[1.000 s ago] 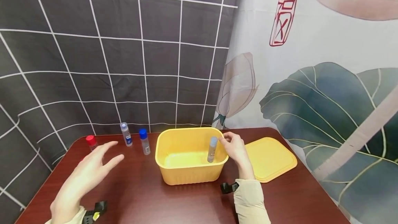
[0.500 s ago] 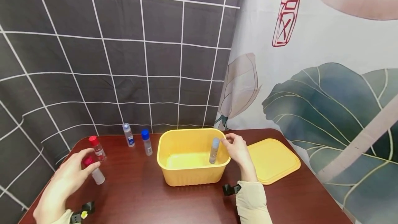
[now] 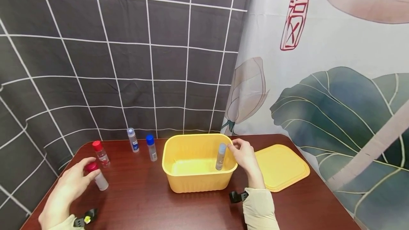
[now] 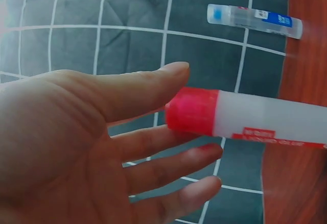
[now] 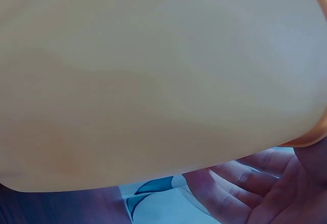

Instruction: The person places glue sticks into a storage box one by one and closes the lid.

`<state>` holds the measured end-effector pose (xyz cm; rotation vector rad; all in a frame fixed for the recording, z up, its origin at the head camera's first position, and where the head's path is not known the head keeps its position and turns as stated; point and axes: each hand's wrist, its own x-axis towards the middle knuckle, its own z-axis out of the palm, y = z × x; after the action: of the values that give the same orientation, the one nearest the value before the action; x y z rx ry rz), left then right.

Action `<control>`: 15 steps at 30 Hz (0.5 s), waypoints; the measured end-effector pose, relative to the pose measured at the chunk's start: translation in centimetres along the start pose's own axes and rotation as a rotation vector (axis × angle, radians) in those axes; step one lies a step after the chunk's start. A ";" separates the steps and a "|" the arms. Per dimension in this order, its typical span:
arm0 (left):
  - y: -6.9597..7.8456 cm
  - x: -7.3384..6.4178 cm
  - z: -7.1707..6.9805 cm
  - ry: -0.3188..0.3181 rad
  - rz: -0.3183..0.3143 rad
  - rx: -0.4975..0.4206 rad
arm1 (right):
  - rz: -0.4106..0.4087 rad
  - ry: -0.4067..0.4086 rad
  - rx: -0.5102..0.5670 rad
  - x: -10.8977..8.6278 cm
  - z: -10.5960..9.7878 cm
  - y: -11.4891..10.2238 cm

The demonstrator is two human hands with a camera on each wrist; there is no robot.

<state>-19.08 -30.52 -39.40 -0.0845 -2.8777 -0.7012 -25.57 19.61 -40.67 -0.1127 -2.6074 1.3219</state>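
My left hand point(image 3: 68, 184) pinches the red cap of a white glue bottle point(image 3: 101, 181) between thumb and forefinger, at the table's left. In the left wrist view the thumb lies on the red cap point(image 4: 194, 112), with the other fingers spread loosely below. My right hand point(image 3: 245, 157) holds the right rim of a yellow plastic box point(image 3: 199, 184), its fingers outside the wall in the right wrist view. Inside the box, a tube with a pale blue cap point(image 3: 220, 158) stands near those fingers.
Behind the left hand stands a clear bottle with a red cap point(image 3: 102, 154). A clear-capped tube point(image 3: 133, 140) and a blue-capped tube point(image 3: 151, 148) stand farther back, left of the box. The flat yellow lid point(image 3: 282, 166) lies to its right on the dark red table point(image 3: 159, 210).
My left hand has moved down and left, from open in the air to the white bottle's cap, and now pinches it. The right hand stays on the box rim.
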 end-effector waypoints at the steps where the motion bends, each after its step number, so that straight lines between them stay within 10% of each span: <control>1: -0.2 0.0 0.0 -0.003 -0.004 -0.003 | 0.000 0.001 -0.001 0.0 0.0 0.0; 15: -0.6 0.2 0.2 0.012 -0.067 -0.021 | 0.017 -0.001 0.007 0.0 0.1 -0.1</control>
<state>-19.35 -30.98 -39.78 0.0129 -2.8739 -0.7416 -25.61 19.51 -40.62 -0.1338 -2.6084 1.3373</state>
